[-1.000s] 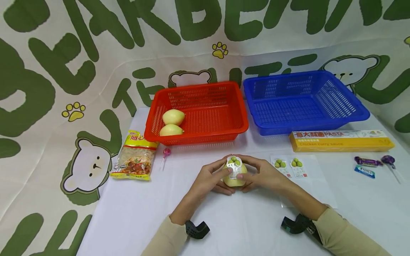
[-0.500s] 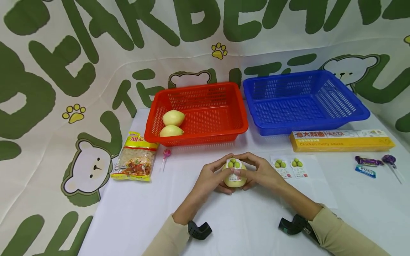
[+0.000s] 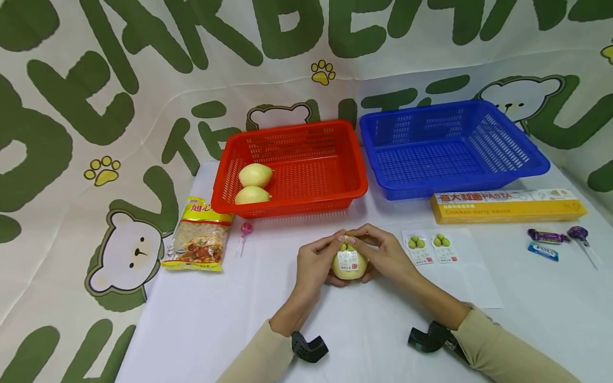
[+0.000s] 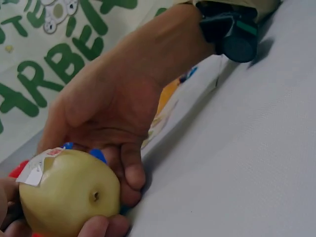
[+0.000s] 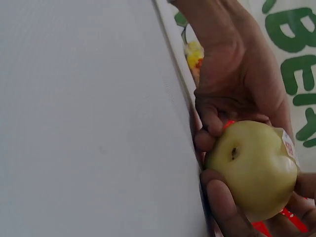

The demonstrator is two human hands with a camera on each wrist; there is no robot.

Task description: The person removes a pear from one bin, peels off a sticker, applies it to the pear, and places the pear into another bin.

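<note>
A noodle bag (image 3: 198,235) lies at the left of the white surface (image 3: 201,319), near a red basket (image 3: 292,167) with two pears in it. In the middle, the left hand (image 3: 313,261) and right hand (image 3: 383,256) curl their fingers (image 3: 335,240) around a pear (image 3: 348,261) just above the surface, likely to keep it steady while a sticker (image 3: 347,259) with green fruit pictures is pressed on. At the right, a yellow box (image 3: 507,205) reads "PASTA" and "Chicken curry sauce".
</note>
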